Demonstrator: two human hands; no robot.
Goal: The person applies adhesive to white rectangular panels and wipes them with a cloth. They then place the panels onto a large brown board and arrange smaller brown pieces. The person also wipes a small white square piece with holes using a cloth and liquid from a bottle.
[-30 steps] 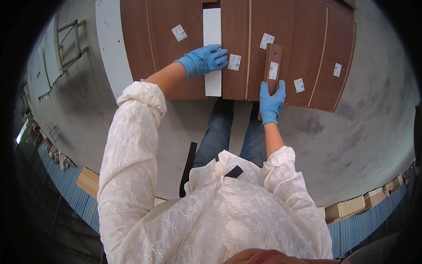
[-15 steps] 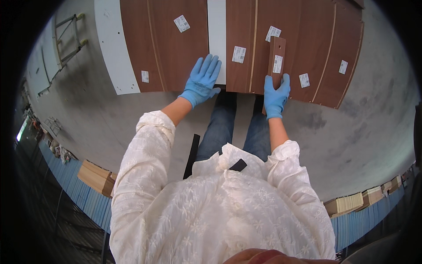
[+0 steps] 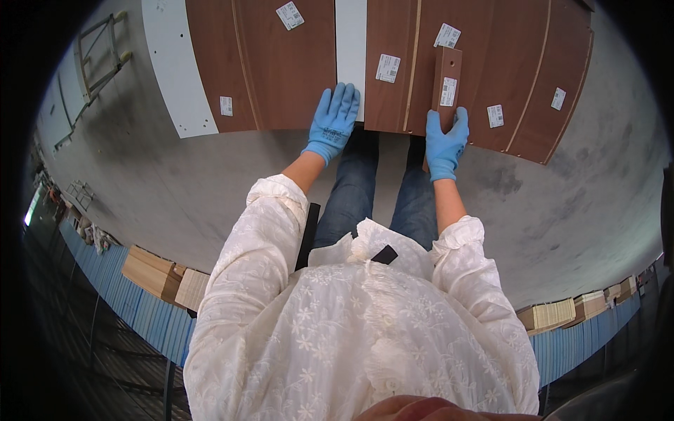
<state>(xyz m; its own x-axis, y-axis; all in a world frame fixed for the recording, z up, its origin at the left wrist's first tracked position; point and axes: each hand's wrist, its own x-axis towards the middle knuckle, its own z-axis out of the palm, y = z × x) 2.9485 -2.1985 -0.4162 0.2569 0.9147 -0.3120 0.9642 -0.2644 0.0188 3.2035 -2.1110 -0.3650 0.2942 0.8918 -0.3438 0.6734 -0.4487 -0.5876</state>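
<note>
My left hand [image 3: 334,121], in a blue glove, lies with its fingers stretched out over the near edge of a brown wood-look panel [image 3: 281,81] and the white strip [image 3: 351,42] beside it. My right hand [image 3: 446,145], gloved the same way, is closed round the near part of a narrow brown board [image 3: 448,64]. Thumb and fingers sit on either side of it. This board has a hole near its far end and a white label, and lies lengthwise over the wide brown panel [image 3: 505,63] on the right. Its near end is mostly hidden by my hand.
A white panel [image 3: 175,77] with small holes lies at the left end. White labels are stuck on the brown panels. A metal frame [image 3: 98,56] stands on the grey floor [image 3: 232,189] at far left. Stacked boards [image 3: 151,272] rest on blue sheeting behind me.
My left hand has shifted slightly right, its fingers now pressed closer together. My right hand still holds the narrow board. The whole view has moved a little.
</note>
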